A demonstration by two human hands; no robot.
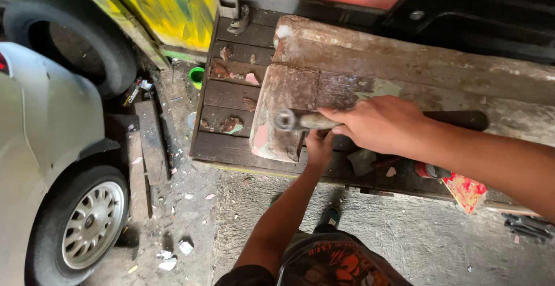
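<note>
Rusty, paint-flaked metal panel (358, 72) lies just beyond both hands on dark wood planks (231, 95), right hand (376, 125) clenched round a hammer handle (303, 120) w/ its end poking left past the panel's near corner, left hand (318, 147) gripping the panel's lower edge directly beneath, open concrete floor (428, 240) below.

Pretty even daylight here, nothing harsh. Upper right of the frame goes dark, soft shadow under my right hand (378, 125), and the grey metal tool tip (284, 119) looks motion-blurred.
</note>
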